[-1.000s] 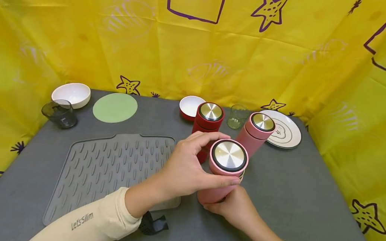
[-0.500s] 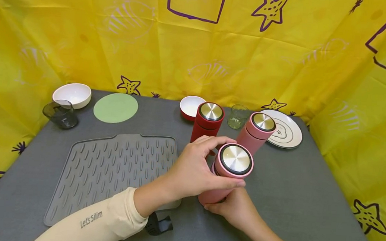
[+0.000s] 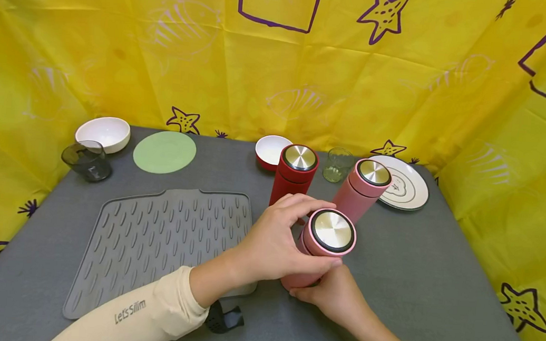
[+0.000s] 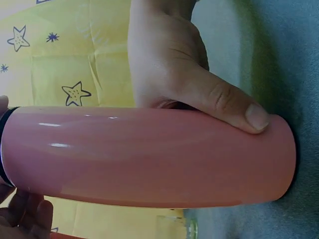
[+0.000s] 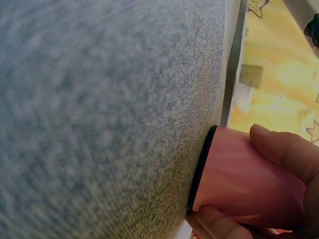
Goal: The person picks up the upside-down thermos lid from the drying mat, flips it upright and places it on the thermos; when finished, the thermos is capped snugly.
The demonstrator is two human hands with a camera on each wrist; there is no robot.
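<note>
In the head view a pink thermos flask (image 3: 300,281) stands close in front of me, its round lid (image 3: 332,230) topped by a shiny metal disc. My left hand (image 3: 272,244) grips the lid from the left, thumb on the near side and fingers on the far side. Lower down, my right hand (image 3: 335,296) holds the flask's body. In the left wrist view the right thumb (image 4: 234,107) lies along the flask near its base, and a dark ring (image 4: 6,147) shows at the neck. The right wrist view has the flask's base (image 5: 234,174) against the table.
Behind stand a red flask (image 3: 293,180) and another pink flask (image 3: 362,190). Farther back are a red-and-white bowl (image 3: 271,152), a clear glass (image 3: 337,164) and a plate (image 3: 407,185). Leftward lie a grey mat (image 3: 164,237), green disc (image 3: 165,152), white bowl (image 3: 106,132) and dark glass (image 3: 88,163).
My left hand and the lid have shifted a little right and then slightly toward me. The right hand keeps its hold in the same place.
</note>
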